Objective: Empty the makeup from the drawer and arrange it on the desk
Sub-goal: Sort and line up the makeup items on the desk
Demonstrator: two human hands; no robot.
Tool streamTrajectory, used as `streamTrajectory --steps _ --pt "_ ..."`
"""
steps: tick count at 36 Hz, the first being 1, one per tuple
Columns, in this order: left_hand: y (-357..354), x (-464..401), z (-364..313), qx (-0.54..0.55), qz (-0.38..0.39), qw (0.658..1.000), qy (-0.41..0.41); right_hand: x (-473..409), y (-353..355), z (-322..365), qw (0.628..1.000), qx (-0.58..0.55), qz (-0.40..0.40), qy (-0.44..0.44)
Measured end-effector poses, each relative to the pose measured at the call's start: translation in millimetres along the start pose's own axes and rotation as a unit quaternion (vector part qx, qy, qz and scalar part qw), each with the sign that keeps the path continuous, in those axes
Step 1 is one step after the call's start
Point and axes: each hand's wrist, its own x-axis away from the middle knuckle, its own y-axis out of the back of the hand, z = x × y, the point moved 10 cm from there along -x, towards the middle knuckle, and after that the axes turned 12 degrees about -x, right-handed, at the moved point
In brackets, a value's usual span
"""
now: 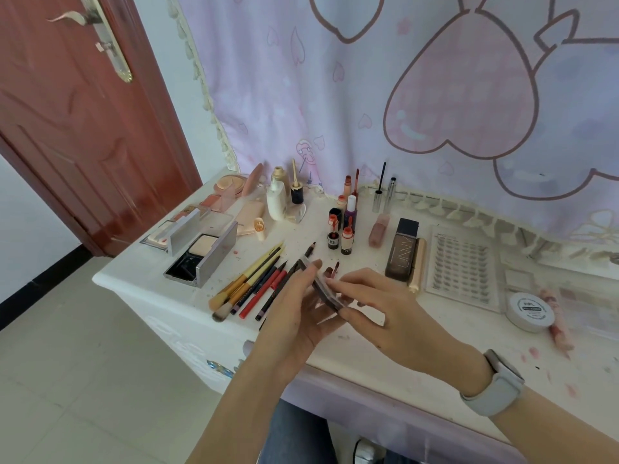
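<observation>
Both hands hold a small flat dark palette (323,289) above the front of the white desk (368,343). My left hand (298,309) cups it from below with the thumb on its upper edge. My right hand (375,304) pinches its near end. Laid out on the desk are a row of brushes and pencils (258,283), an open silver compact (201,256), small lip and polish bottles (345,226), a dark foundation tube (402,249) and a lash tray (460,269). The drawer is out of sight.
A white round jar (531,311) and a pink wrapped item (557,326) lie at the right. Cream bottles (278,199) and powder cases (231,184) stand at the back left. A printed curtain (402,95) hangs behind; a red door (83,128) is left.
</observation>
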Motion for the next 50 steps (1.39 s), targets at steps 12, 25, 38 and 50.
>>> streamTrajectory --steps 12,25,38,50 --pt "-17 1 24 0.101 0.048 0.991 0.072 1 8 -10 0.995 0.034 0.075 -0.056" --pt "-23 2 41 0.098 0.038 0.990 0.094 10 2 -7 0.985 0.157 0.065 -0.033" --pt "-23 4 61 0.126 0.005 0.976 0.179 6 42 -30 0.985 0.131 0.007 -0.110" --pt "-5 11 6 -0.565 -0.096 0.813 -0.100 5 60 -74 0.978 0.052 -0.047 -0.196"
